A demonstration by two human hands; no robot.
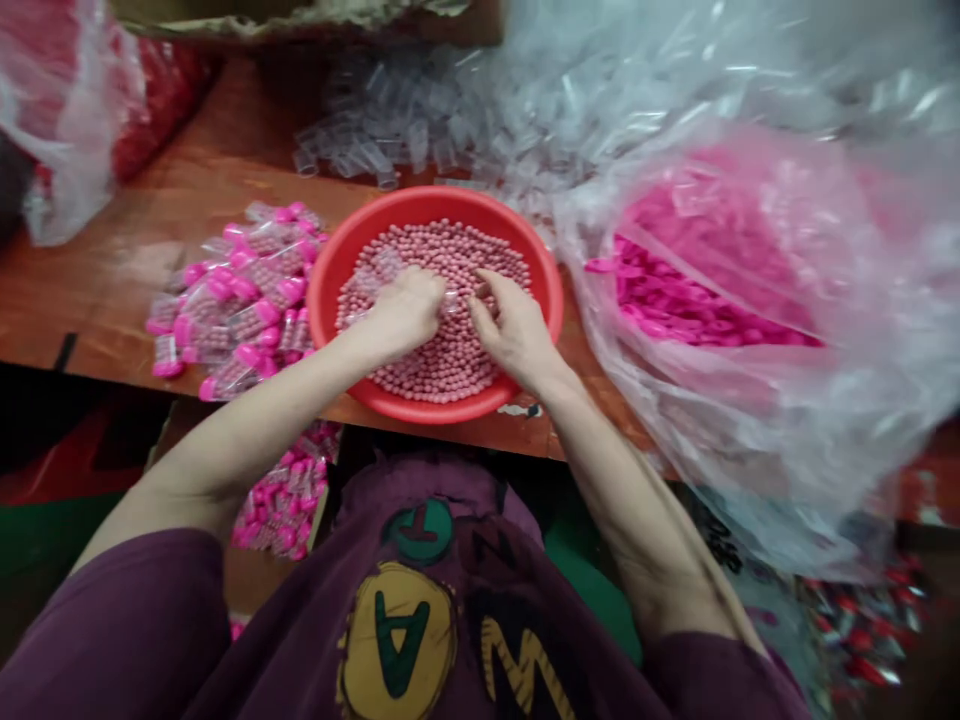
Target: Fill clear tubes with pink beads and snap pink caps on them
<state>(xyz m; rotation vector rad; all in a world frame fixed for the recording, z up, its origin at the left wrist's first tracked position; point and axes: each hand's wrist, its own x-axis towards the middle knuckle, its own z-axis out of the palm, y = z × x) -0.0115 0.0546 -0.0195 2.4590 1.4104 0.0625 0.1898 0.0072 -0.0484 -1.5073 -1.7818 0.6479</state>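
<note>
Over a red plastic bowl of small pink beads, both my hands work close together. My left hand is closed round a small clear plastic tube, whose end shows past the fingers. Just to the right, my right hand holds nothing that I can see; its thumb and fingers are apart, with the fingertips at the beads. More clear tubes lie on the beads behind my left hand, partly covered by it.
Filled tubes with bright pink caps are heaped left of the bowl, and more sit in a box below. Loose clear tubes spread behind. A plastic bag of pink parts stands right; a cardboard box is at the back.
</note>
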